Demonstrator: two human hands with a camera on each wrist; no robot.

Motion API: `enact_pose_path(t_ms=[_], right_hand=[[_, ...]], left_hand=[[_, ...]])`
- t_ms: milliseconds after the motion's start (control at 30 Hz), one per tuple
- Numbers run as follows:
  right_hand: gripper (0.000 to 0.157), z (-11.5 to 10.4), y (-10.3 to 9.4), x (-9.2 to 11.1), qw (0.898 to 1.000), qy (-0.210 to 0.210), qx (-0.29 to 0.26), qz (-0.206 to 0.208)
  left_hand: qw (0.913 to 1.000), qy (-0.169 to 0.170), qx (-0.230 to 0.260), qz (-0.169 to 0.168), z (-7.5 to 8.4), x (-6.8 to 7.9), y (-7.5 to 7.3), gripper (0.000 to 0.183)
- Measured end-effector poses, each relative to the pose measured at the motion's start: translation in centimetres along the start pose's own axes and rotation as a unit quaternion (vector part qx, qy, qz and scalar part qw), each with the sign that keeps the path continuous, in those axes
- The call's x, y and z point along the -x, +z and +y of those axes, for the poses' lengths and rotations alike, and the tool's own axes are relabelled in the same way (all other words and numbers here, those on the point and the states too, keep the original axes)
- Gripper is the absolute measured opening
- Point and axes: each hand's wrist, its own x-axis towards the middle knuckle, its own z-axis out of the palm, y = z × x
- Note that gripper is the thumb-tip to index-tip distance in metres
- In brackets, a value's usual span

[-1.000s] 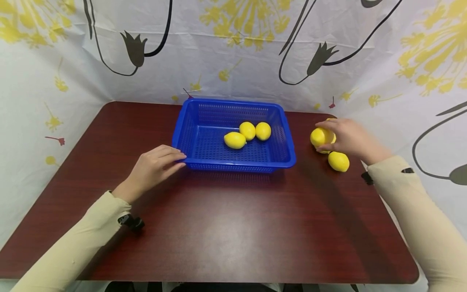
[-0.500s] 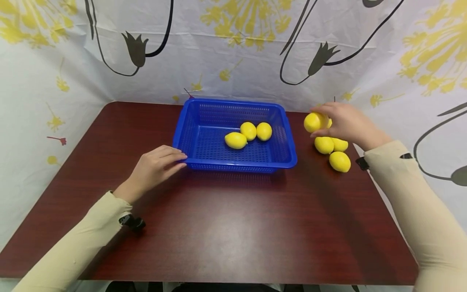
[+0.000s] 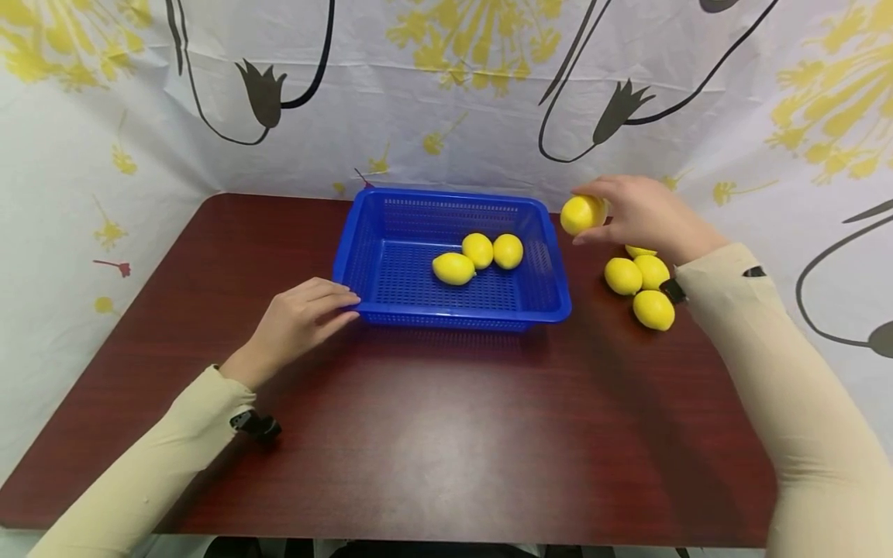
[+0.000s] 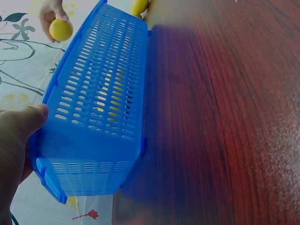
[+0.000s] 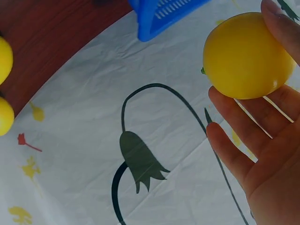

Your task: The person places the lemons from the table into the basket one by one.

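Observation:
Three yellow lemons lie inside a blue perforated plastic basket. My left hand pinches the basket's rim at its near left corner; in the left wrist view the thumb lies against the outer side. To the right of the basket and raised above the table, my right hand holds another lemon between thumb and fingers. The right wrist view shows this held lemon close up, with two fingers extended below it.
Several more lemons sit clustered on the dark red wooden table, partly under the right forearm. A white patterned cloth hangs behind and around the table.
My right hand has lifted a lemon from the cluster and carried it up and left, toward the basket. My left hand stays at the basket's corner.

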Motion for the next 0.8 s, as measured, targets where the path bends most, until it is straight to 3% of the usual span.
enact_pose_path(t_ms=[333, 800], right_hand=[[0.075, -1.6, 0.3, -2.3, 1.000, -0.005, -0.006, 0.008], [0.073, -3.3, 2.6, -6.0, 0.995, -0.058, -0.028, 0.076]], left_hand=[[1.0000, 0.000, 0.007, 0.002, -0.2, 0.1, 0.2, 0.032], [0.9999, -0.012, 0.007, -0.009, 0.0, 0.2, 0.2, 0.033]])
